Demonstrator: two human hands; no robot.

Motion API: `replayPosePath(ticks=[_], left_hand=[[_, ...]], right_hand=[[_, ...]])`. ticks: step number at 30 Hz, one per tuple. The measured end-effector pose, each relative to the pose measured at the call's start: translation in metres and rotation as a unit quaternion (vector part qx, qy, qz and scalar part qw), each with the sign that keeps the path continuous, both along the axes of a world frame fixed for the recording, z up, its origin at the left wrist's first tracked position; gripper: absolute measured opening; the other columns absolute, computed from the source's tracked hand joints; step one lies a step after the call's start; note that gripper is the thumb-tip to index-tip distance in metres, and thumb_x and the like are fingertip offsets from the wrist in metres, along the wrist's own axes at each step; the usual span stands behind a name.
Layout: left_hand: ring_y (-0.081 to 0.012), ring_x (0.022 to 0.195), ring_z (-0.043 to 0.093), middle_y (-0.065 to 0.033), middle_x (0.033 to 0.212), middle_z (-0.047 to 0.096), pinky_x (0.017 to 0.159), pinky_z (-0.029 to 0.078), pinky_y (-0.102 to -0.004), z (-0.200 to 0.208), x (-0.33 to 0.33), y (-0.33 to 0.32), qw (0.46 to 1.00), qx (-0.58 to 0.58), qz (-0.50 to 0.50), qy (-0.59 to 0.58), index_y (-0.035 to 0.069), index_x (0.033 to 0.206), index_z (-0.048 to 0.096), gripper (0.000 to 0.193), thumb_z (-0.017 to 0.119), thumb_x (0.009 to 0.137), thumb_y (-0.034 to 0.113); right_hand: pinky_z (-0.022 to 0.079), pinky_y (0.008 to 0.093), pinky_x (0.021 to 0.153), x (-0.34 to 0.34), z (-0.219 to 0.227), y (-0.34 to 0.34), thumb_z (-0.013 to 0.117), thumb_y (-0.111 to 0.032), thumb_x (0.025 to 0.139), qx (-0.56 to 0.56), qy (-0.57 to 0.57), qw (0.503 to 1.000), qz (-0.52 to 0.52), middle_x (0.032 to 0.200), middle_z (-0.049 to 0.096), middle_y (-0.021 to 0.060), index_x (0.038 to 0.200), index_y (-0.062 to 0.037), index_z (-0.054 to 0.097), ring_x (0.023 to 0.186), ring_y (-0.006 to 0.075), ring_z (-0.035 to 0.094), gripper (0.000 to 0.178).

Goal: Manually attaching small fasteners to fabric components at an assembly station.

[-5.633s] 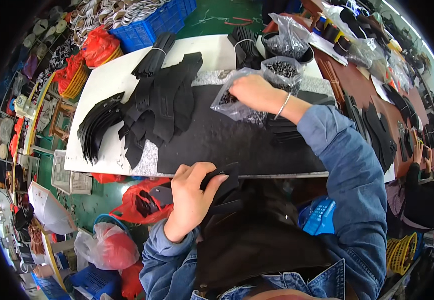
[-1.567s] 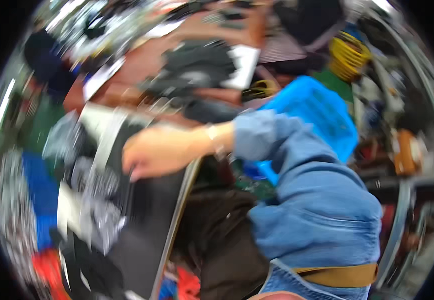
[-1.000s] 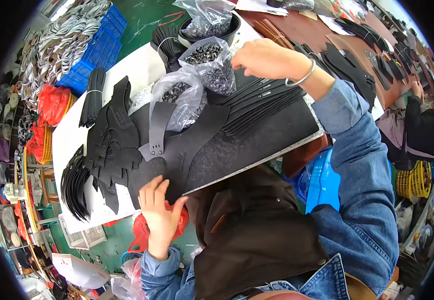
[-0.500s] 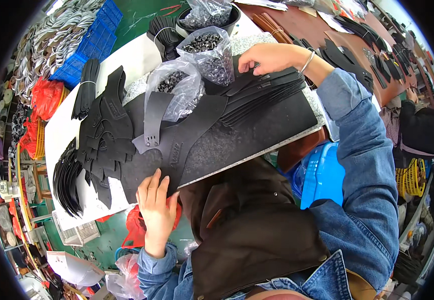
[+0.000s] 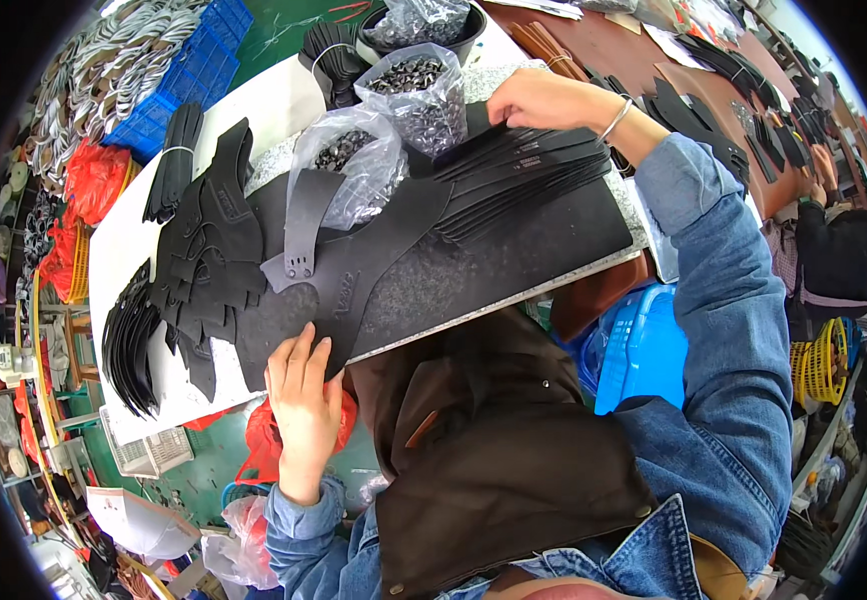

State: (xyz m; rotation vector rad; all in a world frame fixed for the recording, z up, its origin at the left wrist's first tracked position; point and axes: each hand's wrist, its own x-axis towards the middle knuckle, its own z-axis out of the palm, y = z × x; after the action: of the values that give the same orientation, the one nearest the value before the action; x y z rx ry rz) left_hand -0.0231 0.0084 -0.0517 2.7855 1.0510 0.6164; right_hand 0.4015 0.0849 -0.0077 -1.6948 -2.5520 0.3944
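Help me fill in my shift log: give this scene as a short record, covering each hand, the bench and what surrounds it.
Left hand: open, fingers at the near edge of the black mat
Right hand: pinching a black strip by the fanned black strips
Mat centre: large black cut piece
Bags: two open clear bags of small dark pieces
Table left: overlapping black pieces
Below table: blue basket, red bag
Nearby: a co-worker, at right

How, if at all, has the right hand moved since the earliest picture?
Yes: judged against the black bucket, the right hand has shifted rightward, from the front plastic bag to the black strips.
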Motion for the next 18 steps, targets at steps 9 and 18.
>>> replayPosePath(ticks=[9,18], left_hand=[[-0.0333,0.105,0.054,-0.0197,0.122,0.050,0.086,0.047,-0.0383,-0.024,-0.009,-0.002,0.981,-0.026,0.063,-0.184,-0.001,0.115,0.051,0.056,0.063,0.062,-0.013],[-0.0269,0.094,0.053,-0.0082,0.101,0.057,0.079,0.042,-0.0392,-0.017,-0.011,0.005,0.995,0.057,0.017,-0.074,0.005,0.100,0.062,0.039,0.062,0.061,0.000]], right_hand=[[0.045,0.0342,0.078,-0.080,0.038,-0.025,0.053,-0.002,0.078,0.054,0.210,0.969,0.122,0.091,0.061,0.0129,0.093,0.0025,0.060,0.087,0.0269,0.059,0.017],[0.047,0.0378,0.074,-0.137,0.041,0.024,0.060,-0.013,0.077,0.357,0.052,0.926,0.113,0.093,0.061,0.0116,0.094,-0.0065,0.062,0.089,0.0281,0.059,0.019]])
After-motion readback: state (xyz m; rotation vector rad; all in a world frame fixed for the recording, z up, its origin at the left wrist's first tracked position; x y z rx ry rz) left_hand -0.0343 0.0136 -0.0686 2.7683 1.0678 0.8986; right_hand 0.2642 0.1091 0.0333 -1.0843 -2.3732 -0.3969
